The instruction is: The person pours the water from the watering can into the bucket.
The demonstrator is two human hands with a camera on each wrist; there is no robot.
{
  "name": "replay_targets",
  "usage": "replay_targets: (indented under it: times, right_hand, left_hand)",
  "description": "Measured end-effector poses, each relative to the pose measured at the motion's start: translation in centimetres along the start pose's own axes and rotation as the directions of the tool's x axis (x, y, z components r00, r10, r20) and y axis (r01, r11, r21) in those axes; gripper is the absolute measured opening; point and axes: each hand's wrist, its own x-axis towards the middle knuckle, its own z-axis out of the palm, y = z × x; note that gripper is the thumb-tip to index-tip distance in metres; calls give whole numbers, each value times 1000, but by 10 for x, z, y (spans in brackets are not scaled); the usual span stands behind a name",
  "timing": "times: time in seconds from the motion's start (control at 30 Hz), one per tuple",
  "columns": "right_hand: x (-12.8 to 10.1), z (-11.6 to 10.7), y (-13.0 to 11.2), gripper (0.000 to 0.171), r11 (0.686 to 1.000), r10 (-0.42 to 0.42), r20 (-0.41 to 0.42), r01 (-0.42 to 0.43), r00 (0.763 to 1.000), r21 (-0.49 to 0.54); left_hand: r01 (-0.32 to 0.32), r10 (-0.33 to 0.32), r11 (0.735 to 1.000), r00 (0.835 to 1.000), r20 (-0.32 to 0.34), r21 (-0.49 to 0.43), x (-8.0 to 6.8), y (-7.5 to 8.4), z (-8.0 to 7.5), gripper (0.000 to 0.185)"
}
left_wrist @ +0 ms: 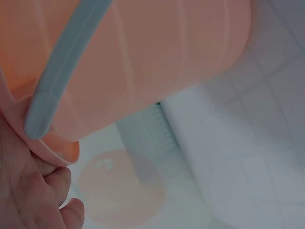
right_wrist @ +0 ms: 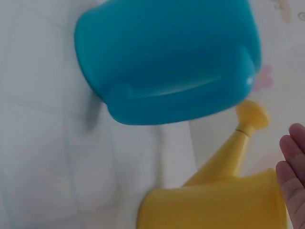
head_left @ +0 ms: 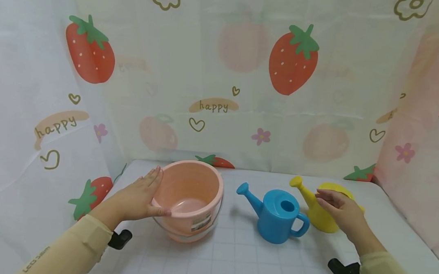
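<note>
A peach-pink bucket [head_left: 191, 189] with a grey handle [left_wrist: 66, 67] stands upright on the table's left half. My left hand [head_left: 139, 197] rests on its left rim, thumb along the front edge and the other fingers reaching up the side. A blue watering can [head_left: 276, 221] stands right of the bucket, its spout pointing left. Behind it on the right is a yellow watering can [head_left: 324, 217], its spout also to the left. My right hand [head_left: 343, 212] is over the yellow can, hiding part of its top, fingers extended and holding nothing; fingertips [right_wrist: 288, 167] lie beside its rim in the right wrist view.
The white table [head_left: 229, 260] has a faint grid pattern. A strawberry-print curtain [head_left: 222, 71] hangs at the back and both sides, close to the table edges. Black wrist mounts [head_left: 344, 269] show at both sleeves.
</note>
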Motion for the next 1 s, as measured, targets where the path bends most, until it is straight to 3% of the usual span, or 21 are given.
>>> replay_targets:
  times: [0.3, 0.87, 1.0]
  right_hand:
    - [-1, 22, 9, 55, 997, 35, 25, -36, 999, 67]
    - [-6, 51, 30, 62, 982, 99, 87, -112, 991, 153]
    - [-7, 57, 33, 50, 976, 122, 88, -135, 989, 168]
  left_hand:
    - [2, -2, 1000, 1000, -2, 15, 2, -1, 2, 122]
    - [-8, 8, 1000, 1000, -14, 4, 3, -2, 4, 121]
    - [-4, 4, 1000, 1000, -16, -3, 2, -1, 3, 121]
